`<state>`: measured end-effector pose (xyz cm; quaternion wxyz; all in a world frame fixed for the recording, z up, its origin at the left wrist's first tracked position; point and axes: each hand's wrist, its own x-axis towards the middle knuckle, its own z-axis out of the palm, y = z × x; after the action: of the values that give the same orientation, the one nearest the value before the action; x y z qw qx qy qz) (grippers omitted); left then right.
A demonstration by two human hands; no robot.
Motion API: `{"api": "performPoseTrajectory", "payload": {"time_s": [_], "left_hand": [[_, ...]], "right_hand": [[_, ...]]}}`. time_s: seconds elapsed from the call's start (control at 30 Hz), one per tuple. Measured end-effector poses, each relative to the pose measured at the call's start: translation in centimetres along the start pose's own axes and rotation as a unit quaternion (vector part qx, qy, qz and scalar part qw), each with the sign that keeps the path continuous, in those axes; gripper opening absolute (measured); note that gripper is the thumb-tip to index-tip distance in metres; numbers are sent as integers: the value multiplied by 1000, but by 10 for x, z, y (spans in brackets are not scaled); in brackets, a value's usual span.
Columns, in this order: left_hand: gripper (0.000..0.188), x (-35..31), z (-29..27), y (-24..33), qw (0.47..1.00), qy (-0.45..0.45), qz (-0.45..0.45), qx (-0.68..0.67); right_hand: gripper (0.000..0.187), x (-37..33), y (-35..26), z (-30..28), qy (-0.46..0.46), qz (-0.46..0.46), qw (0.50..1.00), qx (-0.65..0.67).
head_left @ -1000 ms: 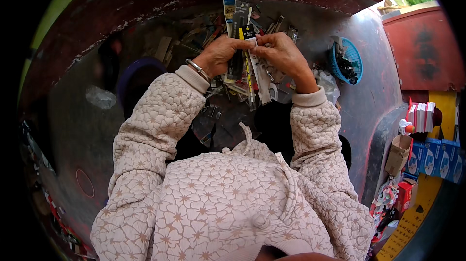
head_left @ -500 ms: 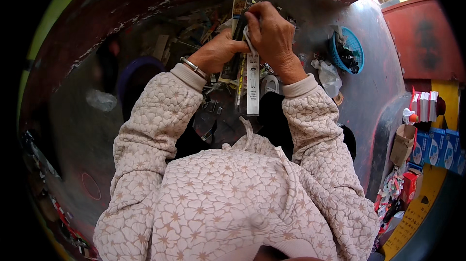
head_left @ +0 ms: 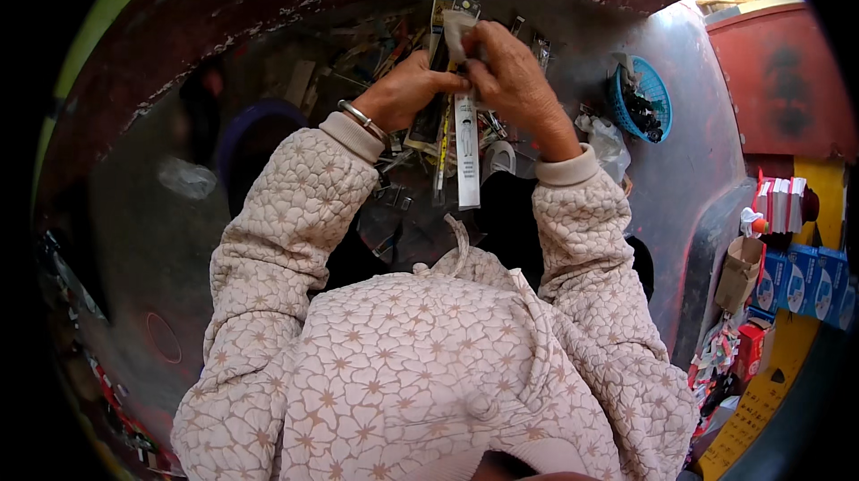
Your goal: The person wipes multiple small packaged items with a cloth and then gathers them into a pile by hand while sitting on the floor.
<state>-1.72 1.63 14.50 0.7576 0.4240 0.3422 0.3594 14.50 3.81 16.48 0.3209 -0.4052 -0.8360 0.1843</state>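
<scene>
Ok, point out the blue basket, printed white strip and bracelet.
Blue basket (head_left: pixel 659 90), head view, its side wall.
Printed white strip (head_left: pixel 467 157), head view, its middle.
Bracelet (head_left: pixel 361 118), head view, its silver band.

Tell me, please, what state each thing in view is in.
Left hand: closed on long packets
Right hand: fingers bent, gripping pale piece
Pale piece: crumpled, blurred
White packet: flat, lower end free
Blue basket: holding dark things
Plastic bag at left: crumpled, on floor
Bracelet: around left wrist

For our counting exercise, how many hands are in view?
2: the left hand, holding a long white packet, and the right hand, just to its right. No others show.
</scene>
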Motion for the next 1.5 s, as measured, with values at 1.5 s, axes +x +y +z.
{"api": "performPoseTrajectory", "payload": {"time_s": [1.5], "left_hand": [[39, 8, -24, 6, 970, 51, 49, -231]], "right_hand": [[30, -16, -22, -14, -232, 342, 834, 365]]}}
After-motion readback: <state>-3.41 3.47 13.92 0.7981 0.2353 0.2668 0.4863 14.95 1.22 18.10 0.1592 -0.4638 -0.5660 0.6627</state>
